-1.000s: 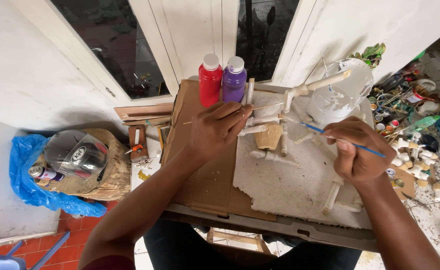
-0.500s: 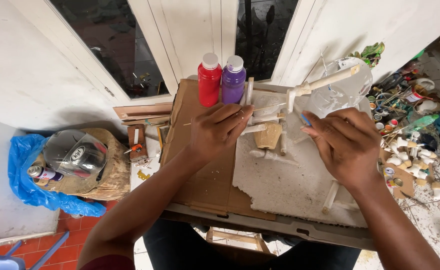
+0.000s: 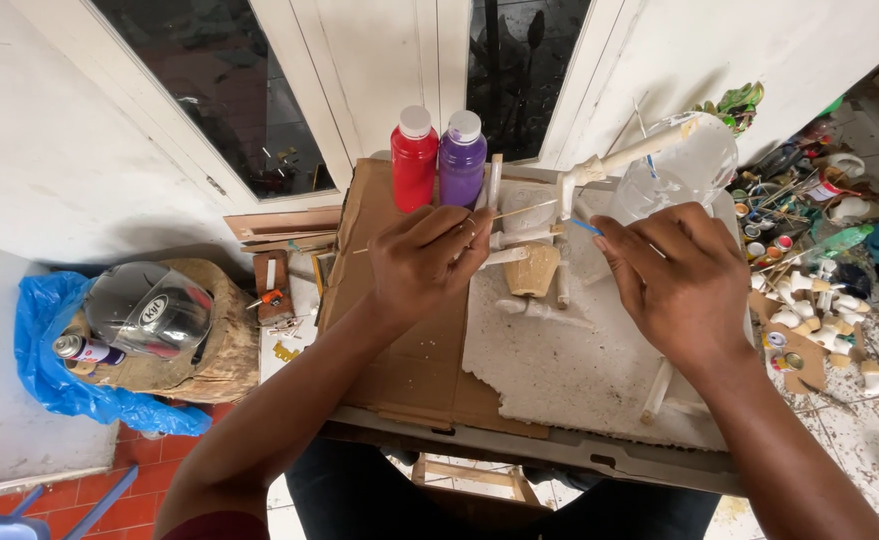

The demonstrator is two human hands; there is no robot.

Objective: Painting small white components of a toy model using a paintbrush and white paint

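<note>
My left hand is closed on a thin wooden stick and steadies a small white-painted wooden model on a pale sheet. My right hand grips a blue paintbrush whose tip points at the model's upright post. A red paint bottle and a purple paint bottle stand just behind the model. All of this rests on a cardboard-topped work board.
A clear plastic container sits behind my right hand. Small paint pots and white pieces litter the floor at right. At left, a helmet and spray can lie on a stump over a blue bag.
My right hand swung in from the right and turned, bringing the brush from a low sideways reach up to the model's post. My left hand stayed on the model.
</note>
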